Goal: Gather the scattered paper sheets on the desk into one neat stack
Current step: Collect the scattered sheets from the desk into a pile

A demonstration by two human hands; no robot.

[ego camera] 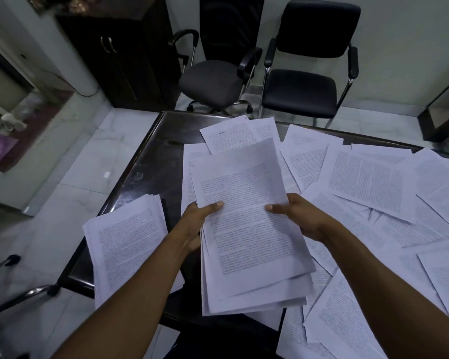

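I hold a loose bundle of printed sheets [246, 229] above the dark desk [151, 161], its edges uneven and fanned at the bottom. My left hand [197, 224] grips its left edge, thumb on top. My right hand [298, 216] grips the right edge the same way. A separate stack of printed sheets [125, 244] lies on the desk's left corner, overhanging the edge. Several scattered sheets [368, 182] cover the right half of the desk, overlapping at odd angles. More sheets [233, 133] lie at the far middle.
Two black chairs [301, 92] stand beyond the desk's far edge, beside a dark cabinet [119, 53]. A chair armrest [8, 263] shows at the lower left. White tiled floor [70, 182] lies left of the desk.
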